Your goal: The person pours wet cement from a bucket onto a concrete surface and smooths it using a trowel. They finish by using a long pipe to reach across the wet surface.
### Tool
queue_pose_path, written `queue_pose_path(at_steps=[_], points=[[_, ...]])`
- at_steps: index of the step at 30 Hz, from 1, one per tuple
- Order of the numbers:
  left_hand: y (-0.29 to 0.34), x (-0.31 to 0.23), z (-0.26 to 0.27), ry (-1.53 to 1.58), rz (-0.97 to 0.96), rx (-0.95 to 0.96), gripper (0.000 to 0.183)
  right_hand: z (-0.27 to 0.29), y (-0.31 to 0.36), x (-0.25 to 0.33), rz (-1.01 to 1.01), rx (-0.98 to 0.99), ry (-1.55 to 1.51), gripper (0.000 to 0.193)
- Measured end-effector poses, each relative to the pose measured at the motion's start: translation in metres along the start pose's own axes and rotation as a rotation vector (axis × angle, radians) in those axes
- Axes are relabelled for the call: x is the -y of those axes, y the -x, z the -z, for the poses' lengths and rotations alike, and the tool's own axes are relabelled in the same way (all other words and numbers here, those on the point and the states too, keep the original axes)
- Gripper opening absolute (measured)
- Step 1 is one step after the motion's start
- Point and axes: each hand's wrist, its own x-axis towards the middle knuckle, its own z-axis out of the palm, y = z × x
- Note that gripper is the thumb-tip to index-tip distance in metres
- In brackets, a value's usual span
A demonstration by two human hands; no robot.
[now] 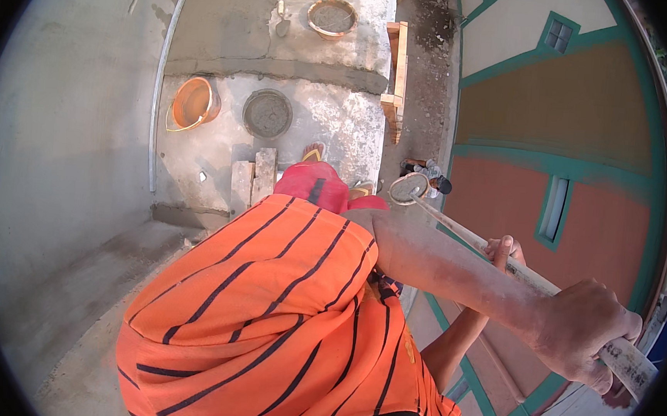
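A long pale pole point(533, 278) slants from the right side up toward the middle. My left hand point(589, 330) is wrapped around its near, thicker end. Farther along, my right hand point(505, 252) is closed on the same pole, thumb up, partly hidden behind it. At the pole's far end is a bucket of grey wet mortar point(408, 188), well below me; how the two are joined is too small to tell. Beside that bucket, another person point(436, 176) in a dark cap stands below, largely hidden.
On my concrete ledge sit an orange bucket point(194, 104), a round pan of mortar point(267, 114), another mortar basin point(332, 18) and a trowel point(282, 23). Wooden boards point(252, 175) lie near my feet. A timber frame point(393, 81) lines the drop at the ledge's edge.
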Motion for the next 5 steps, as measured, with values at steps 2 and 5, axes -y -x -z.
queue_pose_path(at_steps=[2, 5], points=[[0.002, -0.001, 0.022, 0.019, -0.216, -0.139, 0.076, 0.030, -0.006, 0.069, 0.113, -0.047, 0.044, 0.038], [0.004, 0.053, 0.044, 0.051, -0.242, -0.218, 0.111, 0.061, -0.012, 0.128, 0.294, -0.022, -0.132, 0.042]])
